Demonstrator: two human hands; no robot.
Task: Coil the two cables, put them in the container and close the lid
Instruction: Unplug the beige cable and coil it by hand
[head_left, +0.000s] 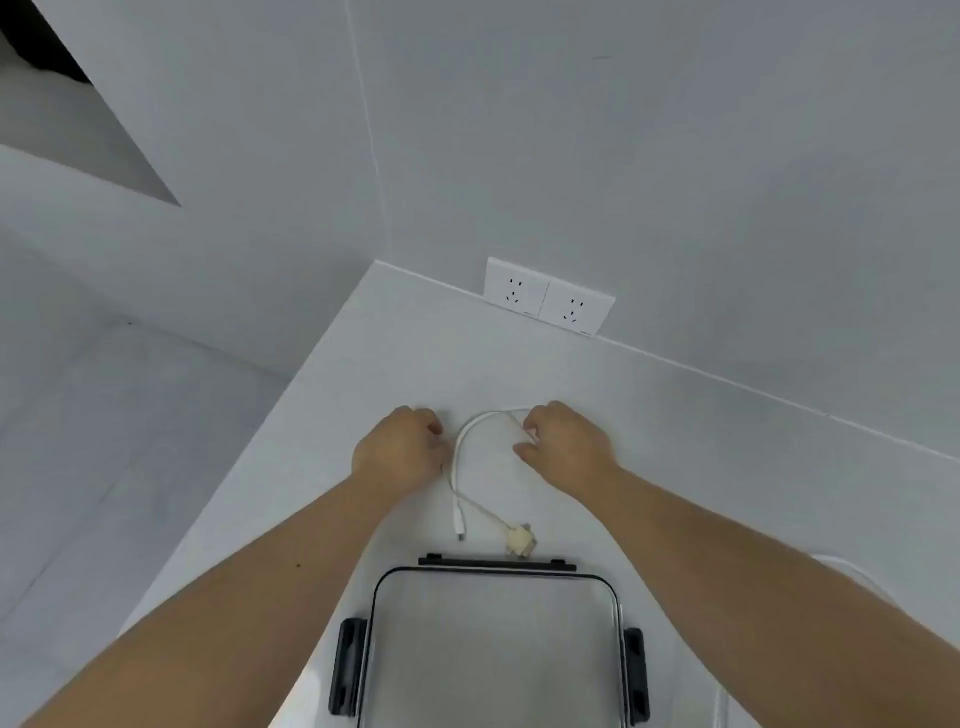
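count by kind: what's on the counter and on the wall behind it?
Cables: 2, bent together in one arc
Container: 1
Wall sockets: 2
Hands: 2, left hand, right hand
Total: 7

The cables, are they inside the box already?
No, the white cables lie on the counter beyond the container, between both hands.
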